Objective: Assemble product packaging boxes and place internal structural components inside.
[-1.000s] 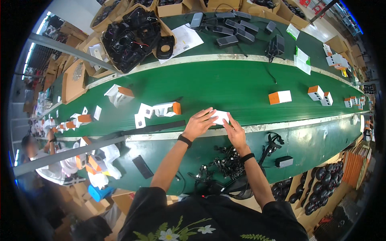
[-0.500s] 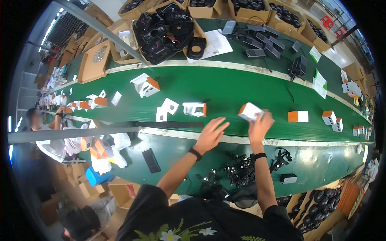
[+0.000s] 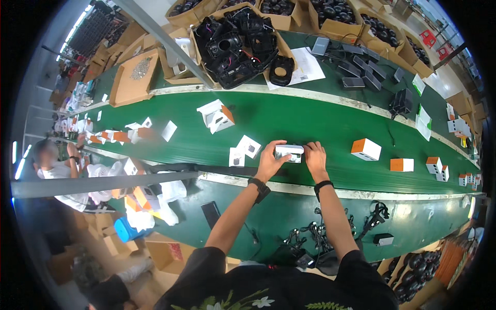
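Note:
A small white carton [image 3: 289,150] with an opening on its near side is held between my hands above the green belt [image 3: 320,111]. My left hand [image 3: 271,161] grips its left end, the thumb along the front. The fingers of my right hand [image 3: 314,158] are bent against its right end. What lies inside the carton is too small to make out. An orange-and-white box [image 3: 366,149] stands closed to the right of my right hand. White printed cards [image 3: 249,146] lie left of my left hand.
Another orange-and-white box [image 3: 219,118] sits with flaps up farther back. More boxes [image 3: 402,165] stand to the right. A grey metal bar [image 3: 119,182] crosses at the left. Cables [image 3: 310,235] and a dark flat device [image 3: 210,213] lie on the near bench. A co-worker [image 3: 64,165] works at left.
My right hand has let go of the orange-and-white box and moved left to the open carton. My left hand has taken hold of that carton too. The view has shifted slightly.

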A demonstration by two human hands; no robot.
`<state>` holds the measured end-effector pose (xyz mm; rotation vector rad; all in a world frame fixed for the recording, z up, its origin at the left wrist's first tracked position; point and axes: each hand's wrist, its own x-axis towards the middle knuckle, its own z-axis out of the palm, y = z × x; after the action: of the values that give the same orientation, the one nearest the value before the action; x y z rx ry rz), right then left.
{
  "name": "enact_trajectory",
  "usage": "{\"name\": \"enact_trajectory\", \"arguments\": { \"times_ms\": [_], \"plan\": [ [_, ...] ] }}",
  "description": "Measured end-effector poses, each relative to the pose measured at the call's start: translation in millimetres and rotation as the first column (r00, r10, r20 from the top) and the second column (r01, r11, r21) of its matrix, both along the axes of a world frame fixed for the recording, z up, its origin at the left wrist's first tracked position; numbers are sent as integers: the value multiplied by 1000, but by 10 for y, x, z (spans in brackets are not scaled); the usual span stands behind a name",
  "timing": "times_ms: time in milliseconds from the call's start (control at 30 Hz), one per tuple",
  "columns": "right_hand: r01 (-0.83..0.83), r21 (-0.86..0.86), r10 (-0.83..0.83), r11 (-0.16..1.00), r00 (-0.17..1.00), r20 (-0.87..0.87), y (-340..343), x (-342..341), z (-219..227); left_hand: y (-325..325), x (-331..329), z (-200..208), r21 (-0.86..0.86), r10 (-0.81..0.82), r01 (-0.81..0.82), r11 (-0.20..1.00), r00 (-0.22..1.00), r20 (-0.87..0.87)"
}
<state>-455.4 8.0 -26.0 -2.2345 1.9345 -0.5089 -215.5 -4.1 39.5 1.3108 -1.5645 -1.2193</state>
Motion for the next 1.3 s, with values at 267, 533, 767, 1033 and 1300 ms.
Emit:
{"name": "enact_trajectory", "arguments": {
  "times_ms": [267,533,767,1033,1300],
  "plan": [
    [142,-363,2,921,930,368,1202,641,1198,21,-1,-358,64,110,-100,993,975,-195],
    [238,-297,-241,925,970,26,554,809,834,45,-146,-127,72,-89,101,992,984,-155],
    [117,-267,-34,957,954,297,526,821,661,-34,325,-429,356,-136,411,840,793,-594],
    [147,-206,-56,967,917,394,895,746,630,36,-81,155,-189,-182,171,967,982,-44],
    [312,-179,-106,933,714,692,1133,440,626,187,-50,147,-446,-382,607,658,779,497]
  ]
}}
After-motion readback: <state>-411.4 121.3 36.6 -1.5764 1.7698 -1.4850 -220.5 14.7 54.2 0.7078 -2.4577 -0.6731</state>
